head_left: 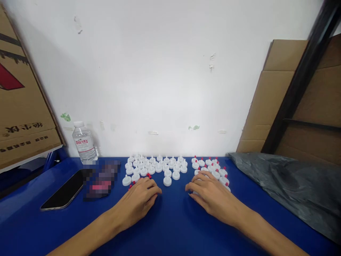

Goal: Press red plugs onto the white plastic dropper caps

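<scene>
My left hand (144,196) hovers low over the blue table with its fingers loosely bent and slightly apart, beside small red tips (149,175). Nothing shows in its grasp, though its palm side is hidden. To its right, my right hand (209,191) has its fingers spread and curved over the near edge of a group of white nozzle caps with red tips (223,172). Something white shows partly beneath those fingers. Between and beyond the hands stand many white nozzle caps without red tips (158,168); the closest single one (167,181) sits between my hands.
A black phone (65,190) and a blurred-out dark packet (102,181) lie at left. Behind them a water bottle (84,142) stands against the wall. Grey plastic sheeting (290,188) covers the table's right side. Cardboard (271,96) leans behind it, and a carton (23,106) stands far left.
</scene>
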The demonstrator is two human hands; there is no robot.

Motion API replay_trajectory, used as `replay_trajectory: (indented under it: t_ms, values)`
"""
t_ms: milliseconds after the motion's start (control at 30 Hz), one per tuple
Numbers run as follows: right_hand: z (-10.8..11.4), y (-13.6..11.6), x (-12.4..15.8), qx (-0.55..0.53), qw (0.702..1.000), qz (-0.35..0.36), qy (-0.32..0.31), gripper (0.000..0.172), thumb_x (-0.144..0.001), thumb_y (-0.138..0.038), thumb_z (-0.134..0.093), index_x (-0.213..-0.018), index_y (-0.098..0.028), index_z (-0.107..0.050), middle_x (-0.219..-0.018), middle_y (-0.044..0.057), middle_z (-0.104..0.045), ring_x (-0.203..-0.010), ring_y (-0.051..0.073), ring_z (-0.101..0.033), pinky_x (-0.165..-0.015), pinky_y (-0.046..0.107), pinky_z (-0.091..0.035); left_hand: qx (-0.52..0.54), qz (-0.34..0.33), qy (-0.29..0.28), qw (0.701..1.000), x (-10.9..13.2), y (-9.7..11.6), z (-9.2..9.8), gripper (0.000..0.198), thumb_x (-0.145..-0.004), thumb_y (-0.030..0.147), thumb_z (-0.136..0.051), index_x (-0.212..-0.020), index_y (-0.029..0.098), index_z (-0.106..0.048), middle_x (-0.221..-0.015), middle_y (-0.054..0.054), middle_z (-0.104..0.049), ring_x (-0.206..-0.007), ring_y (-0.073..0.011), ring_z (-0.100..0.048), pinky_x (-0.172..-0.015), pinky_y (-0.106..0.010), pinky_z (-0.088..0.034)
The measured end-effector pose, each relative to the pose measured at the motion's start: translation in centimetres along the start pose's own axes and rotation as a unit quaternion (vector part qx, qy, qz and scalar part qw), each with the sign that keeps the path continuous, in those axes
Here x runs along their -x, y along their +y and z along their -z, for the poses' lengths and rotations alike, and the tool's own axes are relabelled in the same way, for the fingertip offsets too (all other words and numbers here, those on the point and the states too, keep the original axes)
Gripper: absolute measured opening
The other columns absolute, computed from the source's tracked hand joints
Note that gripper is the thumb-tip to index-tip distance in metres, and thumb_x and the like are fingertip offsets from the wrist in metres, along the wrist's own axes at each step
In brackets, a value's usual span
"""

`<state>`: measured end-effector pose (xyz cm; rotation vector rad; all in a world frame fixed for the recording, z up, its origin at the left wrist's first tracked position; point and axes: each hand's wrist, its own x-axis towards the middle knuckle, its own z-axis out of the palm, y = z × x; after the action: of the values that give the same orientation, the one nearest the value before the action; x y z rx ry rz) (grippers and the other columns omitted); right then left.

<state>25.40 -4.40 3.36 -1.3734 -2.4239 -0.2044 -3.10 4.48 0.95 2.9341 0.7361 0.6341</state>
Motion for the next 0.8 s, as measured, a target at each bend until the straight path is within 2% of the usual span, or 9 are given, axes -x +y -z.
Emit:
replay_trajectory:
  t_ms: [133,267,333,433,500,567,700,800]
  values:
    - [-0.5,0.4,0.0,0.025,1.0,-0.005,0.008,0.028,-0.095,-0.004,-0.056,-0.11,-0.024,-0.068,-0.096,0.003,-0.072,-0.101,0.025,-0.063,-0.103,0.05,-0.042,0.037,-0.006,0.014,0.999,0.2,-0.1,-0.5,0.028,-0.1,0.009,-0.046,-0.109,0.024,-0.068,-0.107,-0.005,-0.067,-0.093,-0.0173,-0.066,-0.082,-0.029,-0.054]
    - [-1.2,-0.2,-0.3,0.025,0.999,-0.008,0.025,0.023,-0.1,-0.019,-0.059,-0.121,-0.026,-0.066,-0.118,0.008,-0.07,-0.114,0.029,-0.062,-0.107,0.055,-0.041,0.071,-0.015,0.019,0.997,0.3,-0.3,-1.0,0.028,-0.101,0.008,-0.045,-0.11,0.023,-0.067,-0.108,-0.004,-0.066,-0.092,-0.0151,-0.067,-0.083,-0.026,-0.055]
    - [-1.6,-1.1,-0.7,0.024,0.999,-0.007,0.023,0.033,-0.103,-0.028,-0.057,-0.136,-0.027,-0.059,-0.137,0.01,-0.064,-0.13,0.031,-0.055,-0.113,0.057,-0.037,0.074,-0.019,0.02,0.997,0.4,-0.4,-1.2,0.03,-0.101,0.007,-0.044,-0.113,0.023,-0.066,-0.109,-0.005,-0.065,-0.094,-0.0151,-0.066,-0.084,-0.026,-0.055]
    - [-1.9,-2.4,-1.5,0.013,1.0,-0.001,-0.009,0.049,-0.104,-0.04,-0.055,-0.151,-0.028,-0.046,-0.16,0.012,-0.043,-0.148,0.031,-0.037,-0.121,0.058,-0.029,0.07,-0.027,0.029,0.997,0.4,-0.6,-1.4,0.034,-0.102,0.006,-0.042,-0.119,0.023,-0.065,-0.117,-0.007,-0.063,-0.099,-0.0163,-0.065,-0.086,-0.028,-0.055]
    - [-2.0,-2.9,-2.0,-0.003,0.999,0.009,-0.033,0.057,-0.103,-0.047,-0.057,-0.154,-0.029,-0.041,-0.166,0.011,-0.032,-0.153,0.031,-0.027,-0.123,0.057,-0.026,0.065,-0.029,0.036,0.997,0.4,-0.6,-1.5,0.035,-0.102,0.005,-0.042,-0.121,0.023,-0.065,-0.119,-0.008,-0.063,-0.103,-0.0177,-0.065,-0.088,-0.03,-0.055]
    - [-2.1,-3.1,-2.4,-0.022,0.999,0.019,-0.046,0.06,-0.102,-0.051,-0.057,-0.155,-0.029,-0.04,-0.167,0.01,-0.028,-0.154,0.03,-0.023,-0.124,0.056,-0.023,0.068,-0.024,0.033,0.997,0.4,-0.6,-1.6,0.034,-0.102,0.005,-0.042,-0.119,0.023,-0.065,-0.117,-0.007,-0.065,-0.104,-0.0184,-0.065,-0.091,-0.032,-0.055]
    - [-2.2,-2.7,-2.6,-0.05,0.998,0.026,-0.042,0.055,-0.104,-0.05,-0.054,-0.153,-0.027,-0.042,-0.165,0.008,-0.034,-0.153,0.028,-0.027,-0.125,0.055,-0.021,0.078,-0.014,0.028,0.996,0.4,-0.6,-1.6,0.032,-0.102,0.006,-0.043,-0.117,0.024,-0.065,-0.113,-0.006,-0.067,-0.103,-0.0181,-0.066,-0.092,-0.032,-0.055]
    - [-1.7,-2.8,-2.2,-0.06,0.997,0.034,-0.021,0.041,-0.104,-0.038,-0.056,-0.144,-0.026,-0.051,-0.151,0.009,-0.052,-0.143,0.026,-0.044,-0.123,0.052,-0.026,0.093,-0.019,0.038,0.995,0.3,-0.5,-1.4,0.032,-0.102,0.006,-0.042,-0.116,0.023,-0.064,-0.113,-0.005,-0.066,-0.101,-0.0171,-0.065,-0.089,-0.03,-0.054]
